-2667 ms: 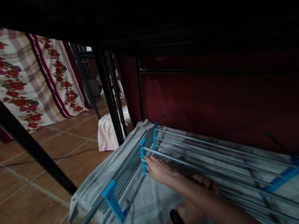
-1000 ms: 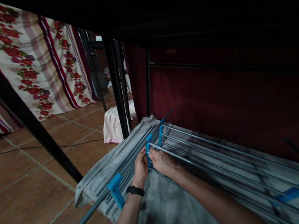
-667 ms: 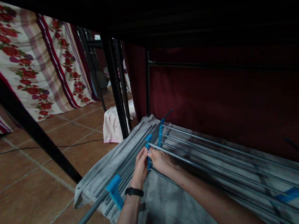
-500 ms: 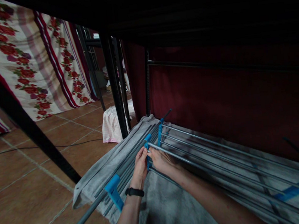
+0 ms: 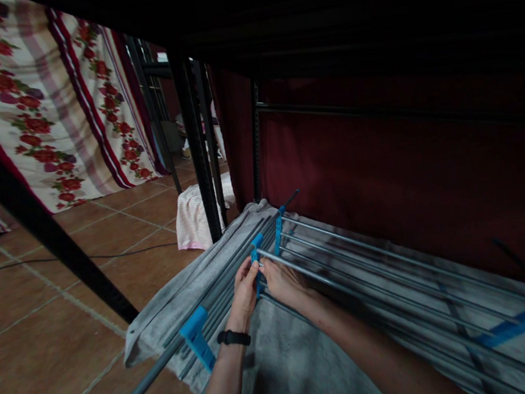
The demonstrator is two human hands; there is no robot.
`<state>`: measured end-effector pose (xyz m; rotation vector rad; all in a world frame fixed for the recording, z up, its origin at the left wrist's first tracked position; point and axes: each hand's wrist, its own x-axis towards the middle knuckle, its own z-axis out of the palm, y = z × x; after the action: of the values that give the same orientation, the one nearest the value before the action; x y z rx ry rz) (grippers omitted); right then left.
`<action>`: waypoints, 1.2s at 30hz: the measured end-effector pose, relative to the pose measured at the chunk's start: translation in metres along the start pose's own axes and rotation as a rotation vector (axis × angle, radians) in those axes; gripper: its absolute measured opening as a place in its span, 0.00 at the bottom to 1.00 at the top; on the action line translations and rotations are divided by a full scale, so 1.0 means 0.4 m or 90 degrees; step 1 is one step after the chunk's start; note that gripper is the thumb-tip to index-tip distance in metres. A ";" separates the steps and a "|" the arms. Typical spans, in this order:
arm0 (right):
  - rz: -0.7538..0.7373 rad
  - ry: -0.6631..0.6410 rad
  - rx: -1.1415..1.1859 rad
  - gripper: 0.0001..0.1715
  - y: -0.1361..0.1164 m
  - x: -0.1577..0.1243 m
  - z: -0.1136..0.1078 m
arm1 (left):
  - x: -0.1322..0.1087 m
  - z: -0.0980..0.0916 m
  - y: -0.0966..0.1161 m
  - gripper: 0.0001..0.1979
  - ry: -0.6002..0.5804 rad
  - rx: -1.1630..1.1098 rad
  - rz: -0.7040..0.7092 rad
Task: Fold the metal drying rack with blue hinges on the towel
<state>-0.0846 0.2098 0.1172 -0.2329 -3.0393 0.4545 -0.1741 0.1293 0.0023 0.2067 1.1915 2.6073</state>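
Note:
Both my hands meet at a blue plastic bracket [image 5: 257, 242] on a frame of grey metal tubes [image 5: 328, 277]. Fingers of my left hand [image 5: 245, 292], which has a black band on its wrist, are closed on the bracket from the left. My right hand [image 5: 279, 282] is pinched close against the bracket's right side, by the ends of the tubes; what its fingertips hold is hidden. Another blue bracket [image 5: 278, 233] stands just behind, and a third [image 5: 197, 338] sits to the left of my left forearm. Several loose grey tubes lie side by side left of my hands.
Grey cloth [image 5: 304, 356] lies beneath the tubes. Black metal posts [image 5: 199, 160] rise at the left, and a dark shelf hangs low overhead. A dark red curtain [image 5: 383, 177] closes the back. A black cable [image 5: 122, 254] crosses the tiled floor. Blue end parts [image 5: 523, 324] show at right.
The view has shifted slightly, so everything appears a little further left. My hands stay at the same bracket, with little visible change in their grip.

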 end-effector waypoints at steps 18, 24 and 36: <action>0.000 0.025 0.014 0.25 0.014 0.002 0.019 | -0.004 0.011 0.010 0.21 -0.061 0.017 0.002; 0.008 0.006 -0.012 0.27 0.035 0.016 0.054 | -0.006 -0.005 -0.003 0.23 -0.067 0.049 0.028; 0.010 -0.003 0.008 0.24 0.030 0.004 0.043 | -0.011 -0.044 -0.040 0.26 -0.102 0.122 0.029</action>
<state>-0.0857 0.2166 0.0972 -0.2545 -3.0406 0.4760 -0.1710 0.1254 -0.0215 0.4764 1.3924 2.4580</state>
